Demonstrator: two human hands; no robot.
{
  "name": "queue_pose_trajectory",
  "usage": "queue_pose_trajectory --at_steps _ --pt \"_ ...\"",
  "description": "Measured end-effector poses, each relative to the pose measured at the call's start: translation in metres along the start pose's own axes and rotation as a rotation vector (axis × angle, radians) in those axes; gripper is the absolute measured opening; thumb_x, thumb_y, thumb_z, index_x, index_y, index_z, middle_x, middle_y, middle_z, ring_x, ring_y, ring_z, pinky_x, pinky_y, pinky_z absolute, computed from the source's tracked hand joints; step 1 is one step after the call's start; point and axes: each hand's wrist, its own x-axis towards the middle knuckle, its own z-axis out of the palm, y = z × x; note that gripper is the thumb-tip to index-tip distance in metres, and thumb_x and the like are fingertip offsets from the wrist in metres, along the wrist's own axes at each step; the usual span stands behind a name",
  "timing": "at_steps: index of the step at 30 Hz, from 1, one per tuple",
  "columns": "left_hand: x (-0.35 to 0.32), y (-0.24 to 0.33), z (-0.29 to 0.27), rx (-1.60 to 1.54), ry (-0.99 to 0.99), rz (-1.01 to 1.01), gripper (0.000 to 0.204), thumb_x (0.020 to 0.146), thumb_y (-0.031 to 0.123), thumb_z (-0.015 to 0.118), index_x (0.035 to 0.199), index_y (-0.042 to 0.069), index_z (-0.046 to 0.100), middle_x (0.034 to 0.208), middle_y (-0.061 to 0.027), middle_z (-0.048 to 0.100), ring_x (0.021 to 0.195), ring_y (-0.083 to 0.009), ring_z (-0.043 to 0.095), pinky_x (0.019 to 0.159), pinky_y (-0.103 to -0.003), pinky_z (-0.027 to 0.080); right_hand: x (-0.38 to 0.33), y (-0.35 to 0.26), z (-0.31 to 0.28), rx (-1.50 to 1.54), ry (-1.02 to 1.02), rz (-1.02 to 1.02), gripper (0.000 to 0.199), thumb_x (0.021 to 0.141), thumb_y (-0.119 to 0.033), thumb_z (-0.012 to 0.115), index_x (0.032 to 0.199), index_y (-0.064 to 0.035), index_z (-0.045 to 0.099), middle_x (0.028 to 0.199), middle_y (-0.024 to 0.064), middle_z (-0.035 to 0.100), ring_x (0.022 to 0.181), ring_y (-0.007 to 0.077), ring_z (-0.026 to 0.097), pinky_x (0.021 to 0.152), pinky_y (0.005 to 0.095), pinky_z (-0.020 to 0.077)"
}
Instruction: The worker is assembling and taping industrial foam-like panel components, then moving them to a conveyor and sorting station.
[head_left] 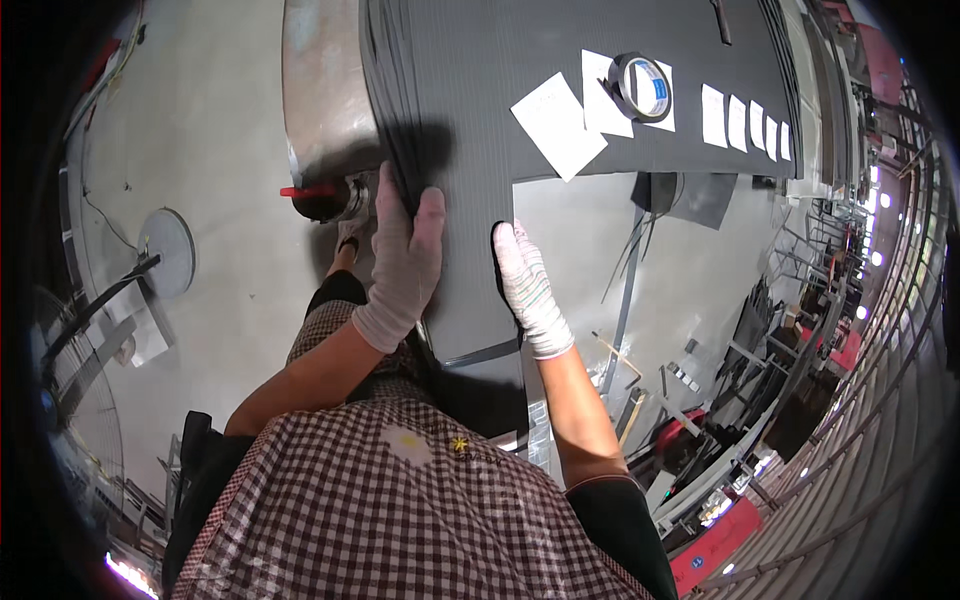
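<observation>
I am gripping the near end of a dark ribbed sheet (pixel 470 150) with both gloved hands. My left hand (pixel 400 265) is curling over its left edge, thumb lying flat on top, fingers wrapping the stacked edges. My right hand (pixel 528 290) is pressing against the sheet's right edge, fingers straight and together, clamping nothing. Farther along the sheet a roll of tape (pixel 640 87) is sitting among white paper slips (pixel 558 125). A red-handled tool (pixel 318 195) is lying just left of my left hand, beside a metal drum (pixel 320 90).
</observation>
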Motion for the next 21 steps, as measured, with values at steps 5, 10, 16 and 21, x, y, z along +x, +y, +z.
queue_pose_trajectory --at_steps 5,10,16,21 --pt "0.013 -0.01 -0.003 -0.018 -0.072 -0.059 0.073 0.099 0.027 0.06 0.154 0.0 0.021 0.126 -0.0158 0.058 0.11 -0.0221 0.057 0.1 -0.033 0.045 0.002 0.021 -0.001 -0.097 0.059 0.097 0.06 0.103 -0.042 0.051 0.141 0.004 0.049 0.137 0.0245 0.056 0.13 0.0367 0.052 0.111 0.0395 0.0378" --pt "0.006 -0.012 -0.005 0.0 -0.084 -0.071 0.076 0.099 0.024 0.059 0.156 0.0 0.015 0.125 -0.0155 0.057 0.104 -0.0209 0.059 0.095 -0.033 0.048 -0.015 0.007 -0.008 -0.582 0.647 -0.492 0.042 0.091 -0.016 0.067 0.128 0.0007 0.059 0.114 0.0184 0.064 0.102 0.036 0.06 0.094 0.0455 0.047" --pt "-0.059 -0.024 -0.023 0.003 -0.233 -0.274 0.073 0.097 0.017 0.057 0.155 -0.001 0.016 0.129 -0.0172 0.055 0.103 -0.0222 0.059 0.094 -0.033 0.049 0.009 -0.056 -0.05 -1.334 0.641 -0.659 0.047 0.069 -0.006 0.073 0.115 -0.0167 0.07 0.112 0.0058 0.066 0.093 0.0282 0.06 0.086 0.0433 0.0458" --pt "-0.081 -0.067 -0.029 0.211 -0.286 -0.174 0.072 0.098 0.011 0.05 0.16 0.011 0.013 0.146 -0.0193 0.043 0.121 -0.026 0.054 0.104 -0.036 0.045 0.031 -0.067 -0.063 -1.382 0.598 -0.75 0.029 0.069 -0.011 0.079 0.096 -0.0203 0.072 0.098 0.0003 0.067 0.088 0.025 0.06 0.082 0.0424 0.0444"
